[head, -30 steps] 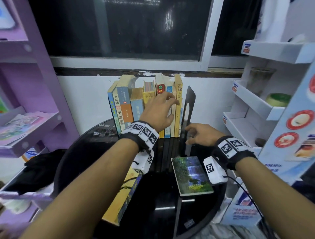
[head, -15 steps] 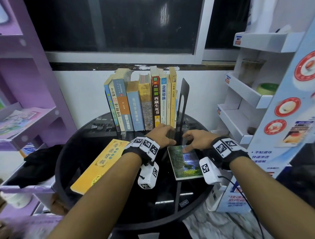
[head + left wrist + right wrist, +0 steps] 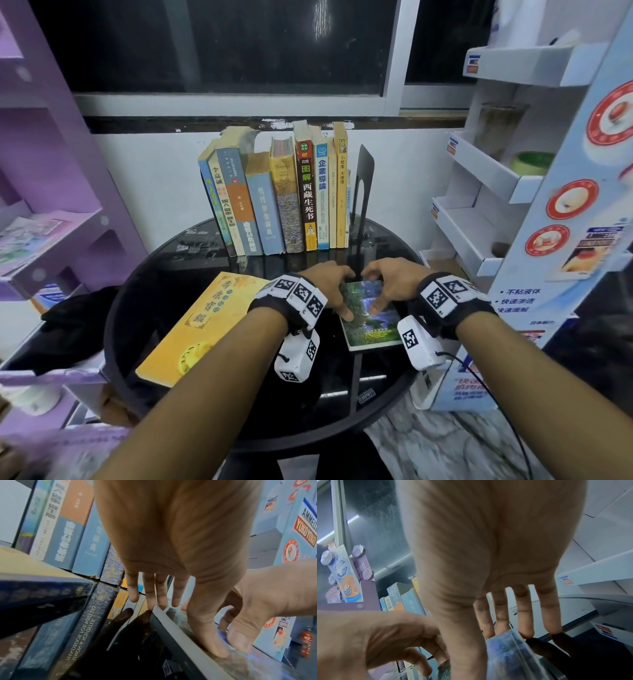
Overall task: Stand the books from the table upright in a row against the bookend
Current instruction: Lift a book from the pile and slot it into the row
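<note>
Bare tabletop (image 3: 239, 260) between upright book row (image 3: 274, 198) and flat yellow book (image 3: 202, 325)

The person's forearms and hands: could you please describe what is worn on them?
Both forearms are bare, without sleeves. Each wrist carries a black band set with white blocks printed with black square markers. A white camera box, also marked, hangs beneath the left wrist, another beneath the right. A thin black cable trails from the right box. The hands are bare.

A dark spine (image 3: 109, 561) mirrored in the table (image 3: 42, 649) reads "HANDBOOK FOR WRITERS, SIMON & SCHUSTER". Right of the row, the blue stand (image 3: 305, 524) says "YOKOYOKO". One white spine (image 3: 322, 198) reads "企業導論".
</note>
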A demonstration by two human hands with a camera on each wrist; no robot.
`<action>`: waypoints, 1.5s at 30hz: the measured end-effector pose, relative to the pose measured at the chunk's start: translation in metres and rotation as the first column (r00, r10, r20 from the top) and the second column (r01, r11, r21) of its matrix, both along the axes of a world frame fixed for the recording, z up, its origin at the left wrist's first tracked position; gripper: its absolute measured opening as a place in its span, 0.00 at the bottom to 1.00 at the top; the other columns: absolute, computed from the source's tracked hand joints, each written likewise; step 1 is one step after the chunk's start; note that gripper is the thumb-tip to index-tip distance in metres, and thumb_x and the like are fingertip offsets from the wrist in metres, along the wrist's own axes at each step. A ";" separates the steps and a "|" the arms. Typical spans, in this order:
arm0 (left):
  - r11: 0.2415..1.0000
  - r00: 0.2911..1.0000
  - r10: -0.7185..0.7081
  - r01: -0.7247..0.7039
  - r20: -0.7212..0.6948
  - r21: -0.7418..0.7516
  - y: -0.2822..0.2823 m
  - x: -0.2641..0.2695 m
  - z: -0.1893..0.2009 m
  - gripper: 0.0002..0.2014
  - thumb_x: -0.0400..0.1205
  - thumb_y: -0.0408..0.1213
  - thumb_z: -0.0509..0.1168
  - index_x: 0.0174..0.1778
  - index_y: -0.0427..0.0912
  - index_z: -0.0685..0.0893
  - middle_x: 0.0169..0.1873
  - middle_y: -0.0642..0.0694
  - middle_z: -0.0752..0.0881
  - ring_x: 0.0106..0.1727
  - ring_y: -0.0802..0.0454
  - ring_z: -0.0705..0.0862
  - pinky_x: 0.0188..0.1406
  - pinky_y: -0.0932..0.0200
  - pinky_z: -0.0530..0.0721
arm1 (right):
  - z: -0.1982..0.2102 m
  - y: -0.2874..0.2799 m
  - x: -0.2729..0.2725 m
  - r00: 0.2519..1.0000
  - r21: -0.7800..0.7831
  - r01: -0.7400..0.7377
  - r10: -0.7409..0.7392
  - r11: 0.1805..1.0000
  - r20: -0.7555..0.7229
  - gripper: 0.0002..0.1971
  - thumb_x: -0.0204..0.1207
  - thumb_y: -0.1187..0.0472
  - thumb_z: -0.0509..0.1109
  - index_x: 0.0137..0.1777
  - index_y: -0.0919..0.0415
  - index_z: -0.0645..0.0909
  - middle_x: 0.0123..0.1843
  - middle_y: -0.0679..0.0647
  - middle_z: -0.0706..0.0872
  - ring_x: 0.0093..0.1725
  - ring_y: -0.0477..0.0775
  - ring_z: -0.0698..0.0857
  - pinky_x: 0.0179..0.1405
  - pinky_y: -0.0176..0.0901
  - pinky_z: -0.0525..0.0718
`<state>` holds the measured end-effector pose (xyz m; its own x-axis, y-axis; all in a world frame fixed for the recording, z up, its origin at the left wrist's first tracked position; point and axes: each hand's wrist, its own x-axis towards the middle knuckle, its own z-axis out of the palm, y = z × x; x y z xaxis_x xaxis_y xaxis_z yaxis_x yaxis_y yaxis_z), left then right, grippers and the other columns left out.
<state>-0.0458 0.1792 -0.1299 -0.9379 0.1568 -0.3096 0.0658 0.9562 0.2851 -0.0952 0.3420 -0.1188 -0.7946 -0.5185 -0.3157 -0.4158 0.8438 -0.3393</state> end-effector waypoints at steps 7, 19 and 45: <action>0.999 1.000 -0.006 0.006 0.001 0.035 0.001 0.002 0.001 0.41 0.69 0.47 0.80 0.77 0.46 0.70 0.65 0.42 0.74 0.67 0.42 0.76 0.68 0.49 0.76 | -0.002 0.000 0.000 0.999 -0.011 -0.015 0.015 1.000 -0.031 0.36 0.57 0.57 0.88 0.66 0.58 0.79 0.60 0.52 0.84 0.56 0.51 0.82 0.57 0.40 0.78; 0.962 0.999 0.025 -0.014 -0.036 0.271 -0.010 0.002 -0.010 0.39 0.65 0.42 0.82 0.70 0.50 0.71 0.55 0.50 0.79 0.54 0.52 0.78 0.55 0.57 0.76 | 0.006 0.004 0.006 1.000 -0.112 -0.013 0.011 0.994 -0.014 0.31 0.55 0.61 0.88 0.56 0.52 0.75 0.54 0.49 0.81 0.52 0.51 0.82 0.51 0.44 0.81; 0.359 0.952 0.305 -0.083 -0.033 0.930 -0.027 -0.013 0.019 0.34 0.78 0.13 0.60 0.68 0.58 0.69 0.59 0.35 0.82 0.51 0.39 0.87 0.36 0.45 0.90 | 0.051 0.008 0.013 0.991 -0.671 0.084 0.010 0.736 0.135 0.25 0.80 0.71 0.68 0.74 0.52 0.71 0.55 0.63 0.89 0.53 0.59 0.90 0.51 0.61 0.89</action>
<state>-0.0584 0.1522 -0.1108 -0.9970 0.0435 0.0633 0.0678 0.1113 0.9915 -0.0826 0.3496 -0.0679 -0.7973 -0.6035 0.0111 -0.3054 0.3875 -0.8698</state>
